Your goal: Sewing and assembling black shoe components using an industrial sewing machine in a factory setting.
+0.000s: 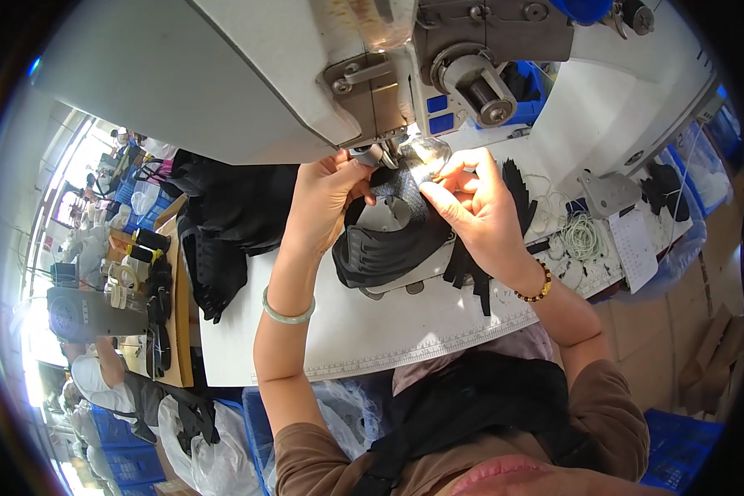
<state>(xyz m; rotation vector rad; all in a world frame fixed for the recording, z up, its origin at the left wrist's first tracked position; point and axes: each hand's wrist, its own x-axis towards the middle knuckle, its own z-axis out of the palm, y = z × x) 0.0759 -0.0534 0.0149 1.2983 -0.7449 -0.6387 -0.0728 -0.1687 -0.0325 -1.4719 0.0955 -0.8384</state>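
Note:
A black shoe upper [388, 248] of stitched mesh and leather lies under the head of a white sewing machine [248, 74]. My left hand [326, 194] pinches its left edge close to the needle area [386, 155]. My right hand [471, 202] presses the piece's top edge from the right, fingers bent around the material. A pale green bangle circles my left wrist, and a beaded bracelet circles my right wrist. The needle itself is mostly hidden by my fingers.
The white table [364, 331] has a ruler strip along its front edge. Black cut pieces [215, 231] pile at the left, more [665, 190] at the right near white cord [583, 236] and a paper sheet [636, 248]. Thread spools [149, 244] stand far left.

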